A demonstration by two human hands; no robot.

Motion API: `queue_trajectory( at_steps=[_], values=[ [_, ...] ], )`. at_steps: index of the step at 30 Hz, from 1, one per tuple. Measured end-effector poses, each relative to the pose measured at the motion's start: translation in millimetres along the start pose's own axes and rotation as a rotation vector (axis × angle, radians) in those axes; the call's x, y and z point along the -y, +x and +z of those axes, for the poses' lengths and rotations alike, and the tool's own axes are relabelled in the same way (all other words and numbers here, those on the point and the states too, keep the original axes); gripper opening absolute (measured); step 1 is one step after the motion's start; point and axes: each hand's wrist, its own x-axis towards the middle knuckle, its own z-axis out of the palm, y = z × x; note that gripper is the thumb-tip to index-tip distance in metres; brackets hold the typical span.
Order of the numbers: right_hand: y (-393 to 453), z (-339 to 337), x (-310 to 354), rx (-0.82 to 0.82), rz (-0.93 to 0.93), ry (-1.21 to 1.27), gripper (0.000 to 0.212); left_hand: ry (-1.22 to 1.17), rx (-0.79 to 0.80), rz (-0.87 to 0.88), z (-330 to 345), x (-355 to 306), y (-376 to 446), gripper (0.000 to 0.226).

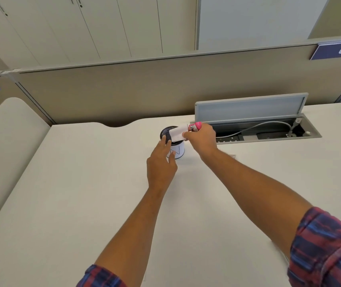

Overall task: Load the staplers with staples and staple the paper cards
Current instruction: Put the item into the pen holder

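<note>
Two plaid sleeves (327, 245) frame the near edge of the desk (82, 193). Further out, the left hand (161, 162) rests with loosely spread fingers against a black-and-white pen cup (178, 151), gripping nothing. The right hand (201, 138) is curled round one pink stapler (195, 127), and one white paper card (177, 133) is held at the stapler's mouth, above the cup. The card is judged light and easily bent — best pinched at an edge; the stapler is judged rigid and small — best held round its body. A second stapler cannot be seen.

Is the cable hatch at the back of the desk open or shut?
Open: the hatch lid stands raised, showing a cable inside.
</note>
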Motion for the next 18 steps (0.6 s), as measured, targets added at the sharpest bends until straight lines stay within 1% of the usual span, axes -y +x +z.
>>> queue_trajectory(
  at_steps=[4, 10, 12, 15, 18],
  values=[
    [8.9, 11.8, -1.8, -0.002, -0.024, -0.112, 0.041, 0.015, -0.001, 0.012, 5.6, 4.1, -0.6, 0.041],
    [12.7, 20.9, -0.3, 0.016, -0.079, -0.237, 0.041, 0.029, 0.018, 0.008, 8.7, 2.8, -0.4, 0.047],
    [12.7, 23.6, 1.1, 0.022, -0.083, -0.249, 0.039, 0.03, 0.019, 0.008, 8.1, 1.6, 0.3, 0.047],
    [11.6, 26.7, 0.5, 0.032, -0.116, -0.236, 0.028, 0.04, 0.029, 0.005, 6.5, 1.3, 0.7, 0.047],
    [4.8, 26.1, -1.9, 0.027, -0.114, -0.188, 0.031, 0.076, 0.034, 0.019, 4.6, 1.9, 0.5, 0.046]
  ],
)
